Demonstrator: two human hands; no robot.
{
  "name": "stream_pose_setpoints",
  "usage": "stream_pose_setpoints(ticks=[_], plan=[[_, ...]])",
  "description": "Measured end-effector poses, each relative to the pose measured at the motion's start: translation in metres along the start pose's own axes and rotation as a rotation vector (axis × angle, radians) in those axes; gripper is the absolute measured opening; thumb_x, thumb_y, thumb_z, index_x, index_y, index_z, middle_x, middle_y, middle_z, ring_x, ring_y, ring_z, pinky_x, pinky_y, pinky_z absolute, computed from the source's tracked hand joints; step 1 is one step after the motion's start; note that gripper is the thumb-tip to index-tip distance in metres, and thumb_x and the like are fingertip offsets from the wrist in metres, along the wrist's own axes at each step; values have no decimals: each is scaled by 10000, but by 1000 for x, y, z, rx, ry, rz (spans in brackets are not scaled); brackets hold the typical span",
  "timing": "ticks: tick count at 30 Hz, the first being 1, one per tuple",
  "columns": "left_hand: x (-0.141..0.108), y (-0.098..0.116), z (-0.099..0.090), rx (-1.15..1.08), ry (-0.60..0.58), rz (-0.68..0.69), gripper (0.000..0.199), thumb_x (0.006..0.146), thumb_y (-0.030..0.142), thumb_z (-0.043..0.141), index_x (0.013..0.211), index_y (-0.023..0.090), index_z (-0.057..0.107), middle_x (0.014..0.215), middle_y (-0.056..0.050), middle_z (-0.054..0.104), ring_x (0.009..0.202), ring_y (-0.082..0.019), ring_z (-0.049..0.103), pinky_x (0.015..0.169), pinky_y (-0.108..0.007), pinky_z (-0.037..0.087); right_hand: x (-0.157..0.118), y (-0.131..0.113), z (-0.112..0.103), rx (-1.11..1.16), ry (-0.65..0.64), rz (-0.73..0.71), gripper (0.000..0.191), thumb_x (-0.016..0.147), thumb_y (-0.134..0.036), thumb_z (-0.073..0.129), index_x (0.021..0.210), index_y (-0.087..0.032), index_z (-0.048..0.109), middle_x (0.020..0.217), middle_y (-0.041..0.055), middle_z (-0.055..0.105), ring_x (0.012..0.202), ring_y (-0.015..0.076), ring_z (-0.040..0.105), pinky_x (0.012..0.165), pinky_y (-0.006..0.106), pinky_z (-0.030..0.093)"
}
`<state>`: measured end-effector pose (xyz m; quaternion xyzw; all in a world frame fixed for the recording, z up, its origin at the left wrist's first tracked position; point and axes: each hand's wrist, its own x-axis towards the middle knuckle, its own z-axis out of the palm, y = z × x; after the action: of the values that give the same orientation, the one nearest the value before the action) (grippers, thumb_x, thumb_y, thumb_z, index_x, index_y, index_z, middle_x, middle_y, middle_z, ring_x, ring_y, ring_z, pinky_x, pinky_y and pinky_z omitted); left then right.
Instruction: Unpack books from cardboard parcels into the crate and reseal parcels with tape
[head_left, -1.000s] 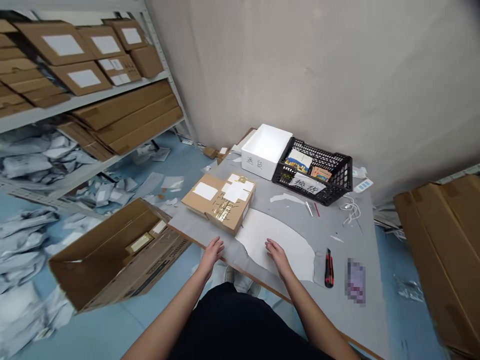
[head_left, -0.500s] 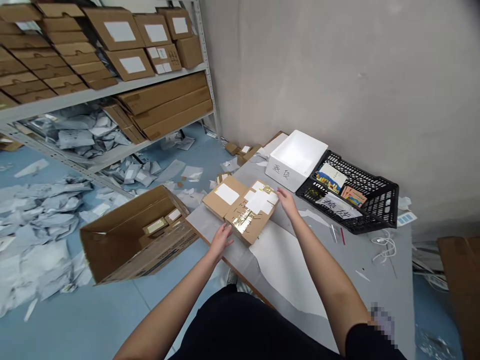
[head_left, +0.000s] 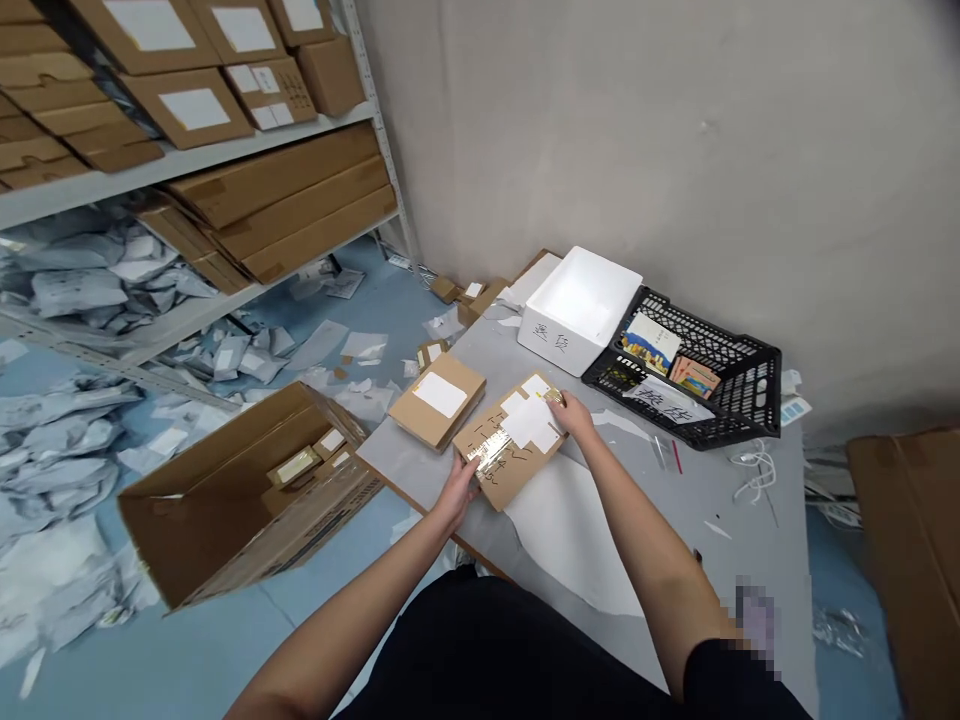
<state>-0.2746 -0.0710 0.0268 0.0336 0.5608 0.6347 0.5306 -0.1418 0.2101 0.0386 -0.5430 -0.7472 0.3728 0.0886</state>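
Observation:
A flat cardboard box (head_left: pixel 517 470) with white labels, shiny tape and black handwriting is tilted slightly over the grey table. My left hand (head_left: pixel 458 490) grips its near left edge, thumb on top. At the opposite right edge, my right hand (head_left: pixel 568 412) is closed around the side, with its fingers partly hidden. Just left of it, a second cardboard box (head_left: pixel 457 412) with one white label lies flat on the table. A sheet of white paper (head_left: pixel 577 545) spreads beneath and in front of the held box.
A white bin (head_left: pixel 559 340) and a black crate (head_left: pixel 720 425) with booklets stand at the table's back. Below the table's left edge, a large open carton (head_left: pixel 202 500) holds small boxes. Shelving (head_left: pixel 180 160) with cartons stands left; pale parcels (head_left: pixel 60 450) cover the floor.
Both hands have closed on the labelled box. It has shifted right and towards me, apart from the second box. The camera view has turned slightly to the right.

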Motion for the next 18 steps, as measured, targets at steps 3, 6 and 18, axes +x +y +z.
stream_pose_setpoints(ticks=[3, 6, 18], plan=[[3, -4, 18, 70, -30, -14, 695, 862, 498, 615, 1476, 382, 312, 1496, -47, 457, 1336, -294, 465, 949, -416, 500, -38, 46, -22, 54, 84, 69, 562, 826, -576, 554, 1239, -200, 615, 1198, 146, 681, 1132, 338, 601, 946, 418, 433], [9, -10, 46, 135, -106, 22, 657, 854, 497, 615, 1449, 338, 386, 1444, -52, 518, 1291, -285, 513, 964, -399, 491, -82, 90, -43, 142, 192, 137, 592, 843, -609, 488, 1239, -184, 601, 1170, 146, 689, 1098, 318, 617, 921, 406, 451], [25, -54, 137, 397, -419, 107, 628, 921, 693, 303, 1330, 266, 515, 1430, -102, 517, 1307, -253, 485, 966, -411, 474, -255, 224, -46, 884, 743, 322, 464, 818, -644, 518, 1037, -238, 570, 1076, 48, 658, 1030, 223, 614, 895, 355, 493]])
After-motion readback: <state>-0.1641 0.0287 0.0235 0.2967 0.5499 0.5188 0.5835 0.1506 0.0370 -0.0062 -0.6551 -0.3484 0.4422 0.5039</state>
